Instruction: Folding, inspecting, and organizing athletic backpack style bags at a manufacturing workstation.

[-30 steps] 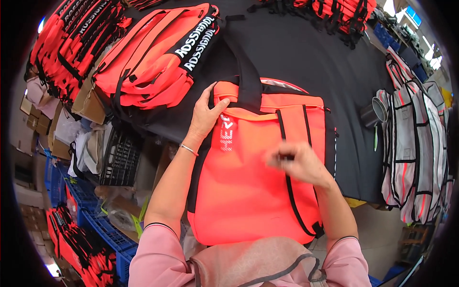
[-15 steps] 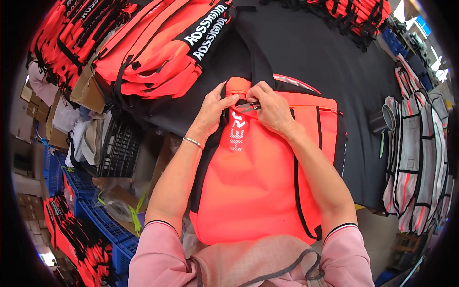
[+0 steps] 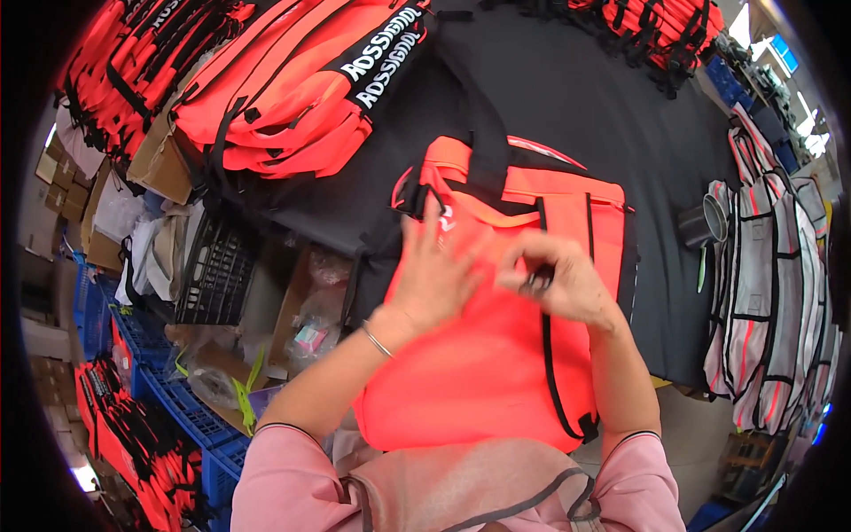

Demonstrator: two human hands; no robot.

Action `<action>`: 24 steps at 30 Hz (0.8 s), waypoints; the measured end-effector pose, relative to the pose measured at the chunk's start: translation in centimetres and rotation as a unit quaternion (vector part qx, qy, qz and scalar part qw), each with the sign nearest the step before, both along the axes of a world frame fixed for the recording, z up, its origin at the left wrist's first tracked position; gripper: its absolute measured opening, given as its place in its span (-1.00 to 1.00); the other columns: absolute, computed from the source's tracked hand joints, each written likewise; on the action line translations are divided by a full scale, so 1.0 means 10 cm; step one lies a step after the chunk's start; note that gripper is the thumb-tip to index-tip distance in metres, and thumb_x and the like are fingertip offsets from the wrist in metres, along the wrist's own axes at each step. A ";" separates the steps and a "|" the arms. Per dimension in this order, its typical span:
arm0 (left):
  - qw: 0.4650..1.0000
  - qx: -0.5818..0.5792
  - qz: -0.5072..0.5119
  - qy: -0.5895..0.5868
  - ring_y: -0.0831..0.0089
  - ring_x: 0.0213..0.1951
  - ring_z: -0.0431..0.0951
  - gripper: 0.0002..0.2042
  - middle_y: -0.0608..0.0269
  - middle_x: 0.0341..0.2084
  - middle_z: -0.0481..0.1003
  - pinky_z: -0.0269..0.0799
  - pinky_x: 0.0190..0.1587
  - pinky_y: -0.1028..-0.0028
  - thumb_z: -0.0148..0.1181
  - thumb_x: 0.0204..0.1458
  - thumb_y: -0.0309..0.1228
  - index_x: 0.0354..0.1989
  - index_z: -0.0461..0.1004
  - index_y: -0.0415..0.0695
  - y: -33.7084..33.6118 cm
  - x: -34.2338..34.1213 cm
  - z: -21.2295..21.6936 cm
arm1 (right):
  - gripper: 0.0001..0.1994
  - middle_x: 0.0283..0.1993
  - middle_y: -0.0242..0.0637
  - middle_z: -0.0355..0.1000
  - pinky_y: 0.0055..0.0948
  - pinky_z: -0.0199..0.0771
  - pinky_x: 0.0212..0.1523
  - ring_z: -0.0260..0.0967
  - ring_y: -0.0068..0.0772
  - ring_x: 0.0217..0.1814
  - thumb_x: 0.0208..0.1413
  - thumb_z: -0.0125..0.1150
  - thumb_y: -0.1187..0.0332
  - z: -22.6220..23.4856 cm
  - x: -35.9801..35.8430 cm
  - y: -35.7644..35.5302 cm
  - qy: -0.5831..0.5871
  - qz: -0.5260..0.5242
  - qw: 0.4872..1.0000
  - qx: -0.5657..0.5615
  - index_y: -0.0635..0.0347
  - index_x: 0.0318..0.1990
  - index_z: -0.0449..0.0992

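Head view: left hand (image 3: 434, 277) is showing loosely splayed over coral backpack (image 3: 479, 381) at edge of worktop (image 3: 576, 106), right hand (image 3: 574, 285) is clutching small dark tool (image 3: 538, 280), seemingly inspecting front, next move needing flat fabric.

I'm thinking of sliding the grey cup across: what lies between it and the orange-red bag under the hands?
In the head view, just a bare stretch of black cloth shows between the orange-red bag and the grey cup.
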State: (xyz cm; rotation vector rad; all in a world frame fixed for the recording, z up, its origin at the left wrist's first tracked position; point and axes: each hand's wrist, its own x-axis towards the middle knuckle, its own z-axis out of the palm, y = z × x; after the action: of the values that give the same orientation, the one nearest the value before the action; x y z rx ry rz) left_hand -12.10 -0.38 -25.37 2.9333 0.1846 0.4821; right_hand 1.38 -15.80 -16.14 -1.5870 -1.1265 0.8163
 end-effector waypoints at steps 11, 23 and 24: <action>0.994 -0.024 -0.003 -0.109 -0.11 0.39 0.00 -0.45 0.25 0.32 0.23 -0.12 0.34 -0.17 0.22 0.04 -0.25 0.27 0.35 0.03 0.14 0.23 0.05 | -0.64 -0.35 -0.07 0.56 -0.26 0.44 -0.16 0.51 -0.21 -0.25 0.16 0.15 0.15 -0.72 1.59 1.18 -0.066 -0.345 0.935 -0.053 0.33 -0.21 0.60; 0.982 -0.127 0.116 -0.084 0.18 0.03 0.49 -0.70 0.11 -0.13 0.59 0.19 0.19 0.09 0.01 0.19 -0.25 -0.06 0.58 -0.11 0.58 0.67 0.22 | -0.65 -0.67 -0.57 0.07 -0.56 -0.05 -0.71 -0.02 -0.70 -0.71 0.15 0.25 0.26 -0.45 1.28 1.10 0.230 -0.323 0.912 0.104 0.05 -0.59 0.24; 0.953 -0.262 0.153 -0.012 0.19 -0.05 0.55 -0.71 0.06 -0.18 0.60 0.28 0.14 0.16 -0.01 0.22 -0.29 -0.09 0.59 -0.15 0.67 0.68 0.36 | -0.65 -0.67 -0.56 0.08 -0.54 -0.04 -0.72 -0.01 -0.70 -0.70 0.14 0.26 0.25 -0.37 1.16 1.03 0.177 -0.319 0.921 0.136 0.07 -0.58 0.24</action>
State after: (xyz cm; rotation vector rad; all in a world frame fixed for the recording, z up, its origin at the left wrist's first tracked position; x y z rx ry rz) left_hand -5.28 6.34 -21.78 2.3824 0.6621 0.4278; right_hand 12.96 -5.55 -19.84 -1.3720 -0.3898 0.4513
